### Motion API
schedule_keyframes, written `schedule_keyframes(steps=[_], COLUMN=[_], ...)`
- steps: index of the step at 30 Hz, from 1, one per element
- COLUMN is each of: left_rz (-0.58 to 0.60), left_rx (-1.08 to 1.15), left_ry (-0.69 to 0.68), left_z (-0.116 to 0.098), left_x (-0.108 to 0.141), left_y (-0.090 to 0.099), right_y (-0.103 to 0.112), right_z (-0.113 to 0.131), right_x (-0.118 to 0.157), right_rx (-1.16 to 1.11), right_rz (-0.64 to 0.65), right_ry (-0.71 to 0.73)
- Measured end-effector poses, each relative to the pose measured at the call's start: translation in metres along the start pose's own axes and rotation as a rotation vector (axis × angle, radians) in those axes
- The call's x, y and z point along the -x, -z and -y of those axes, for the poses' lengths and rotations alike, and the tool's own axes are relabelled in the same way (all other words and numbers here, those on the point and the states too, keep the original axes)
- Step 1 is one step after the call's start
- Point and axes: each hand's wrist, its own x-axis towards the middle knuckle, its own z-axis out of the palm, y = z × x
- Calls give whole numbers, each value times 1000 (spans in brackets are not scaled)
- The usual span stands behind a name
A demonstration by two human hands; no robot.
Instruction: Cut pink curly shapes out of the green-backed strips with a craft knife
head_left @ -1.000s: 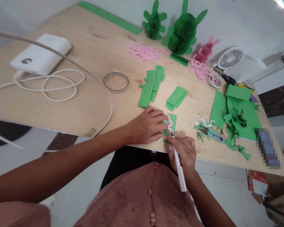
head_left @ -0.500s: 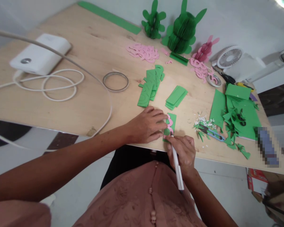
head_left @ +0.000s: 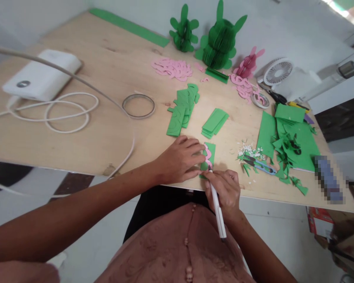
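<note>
Grips white pen [head_left: 217,211] in curled right hand [head_left: 224,190], setting tip against pink cut-out [head_left: 208,153] at that hand's 11 o'clock. Lays left hand [head_left: 181,160] flat, steadying cut-out on green card [head_left: 213,151] at its 3 o'clock. Shows only slight view shift since half a second earlier; keeps pieces aligned.

A pale, wood-grained surface [head_left: 115,67] fills most of my feed, its far edge up against a plain whitish wall [head_left: 153,15]. Below its near edge I can make out light grey floor [head_left: 271,232], with a dark curved patch [head_left: 2,177] and a brown one [head_left: 73,184] at lower left. At upper right I get a bright strip [head_left: 342,11]; whether it's a window, I can't tell.
</note>
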Motion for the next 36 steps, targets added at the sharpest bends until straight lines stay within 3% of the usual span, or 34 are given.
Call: schedule_keyframes(steps=[3, 9, 15, 20, 36], left_rz=[-8, -31, -33, -12, 1], left_rx=[6, 11, 28, 38, 54], left_ry=[-1, -14, -25, -10, 5], left_z=[0, 3, 5, 4, 1], left_x=[1, 1, 2, 1, 1], left_y=[0, -4, -7, -4, -2], right_y=[5, 16, 4, -1, -3], right_z=[-1, -15, -25, -24, -21], right_x=[-2, -10, -11, -15, -23], right_rx=[-85, -366, -575, -610, -567], right_rz=[11, -53, -70, -51, 21], right_ry=[-86, -415, -598, -728, -794])
